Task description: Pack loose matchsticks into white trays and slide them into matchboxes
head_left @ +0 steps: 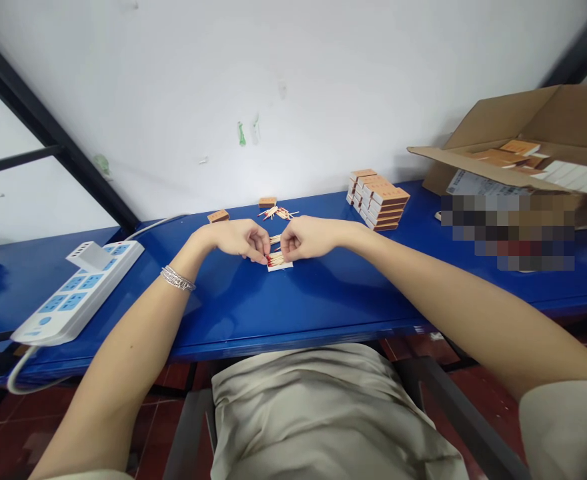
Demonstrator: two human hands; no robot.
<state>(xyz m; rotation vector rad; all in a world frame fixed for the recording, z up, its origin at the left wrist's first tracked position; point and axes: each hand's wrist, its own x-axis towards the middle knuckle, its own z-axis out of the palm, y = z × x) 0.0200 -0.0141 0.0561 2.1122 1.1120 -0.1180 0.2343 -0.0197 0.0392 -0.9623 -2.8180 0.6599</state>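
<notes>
Both hands are low at mid-table, close together, wrists raised, fingers curled down. L hand (241,240) is mostly closed, w/ fingertips pinched on a small bunch of red-tipped matchsticks (275,259); R hand (308,239) is half-curled right beside it, fingers at the same bunch, but from head height it's hard to say if they really grip or only steady it. The bunch sits just above a small white matchbox tray (279,267) on the blue table (223,333), touching or almost touching it. Loose matchsticks (276,213) lie in a scatter just beyond the hands, between 2 small orange-brown matchboxes (218,216) (267,202). To the R stands a neat stack of matching boxes (378,200), several layers high, all looking closed. Further R, an open cardboard carton (503,143) has more boxes inside, and part of the view there is pixelated. So: many boxes sit stacked or packed, 1 tray is in hand, and loose sticks remain on the table. A white power strip (76,293) lies at far L, unused, and a silver bracelet (177,278) is on the L wrist.
</notes>
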